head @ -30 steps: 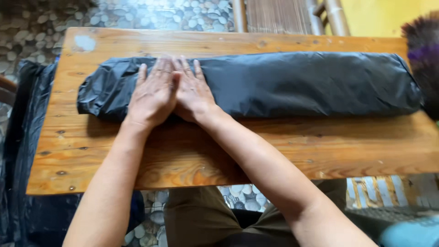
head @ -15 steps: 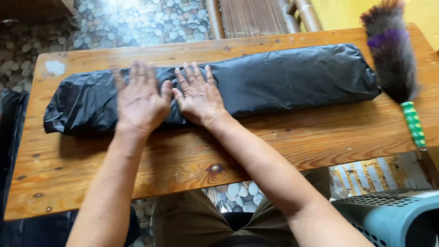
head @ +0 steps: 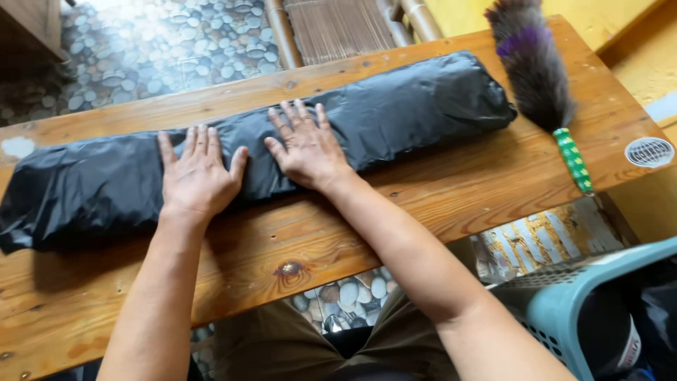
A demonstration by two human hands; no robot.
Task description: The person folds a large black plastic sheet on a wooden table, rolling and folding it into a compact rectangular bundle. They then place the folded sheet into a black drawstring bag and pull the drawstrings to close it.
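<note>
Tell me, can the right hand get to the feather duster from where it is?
Probably yes: the right hand lies flat on the black bundle, and bare table lies between it and the feather duster.

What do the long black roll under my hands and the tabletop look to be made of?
The black roll looks like thin plastic film, bag-like: glossy, with fine crinkles and highlights. The left hand and right hand press flat on it. The table looks like varnished wooden planks, with visible grain and a dark knot.

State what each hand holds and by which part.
Nothing is gripped: left hand and right hand lie flat, fingers spread, on the middle of the long black plastic roll on the wooden table.
</note>
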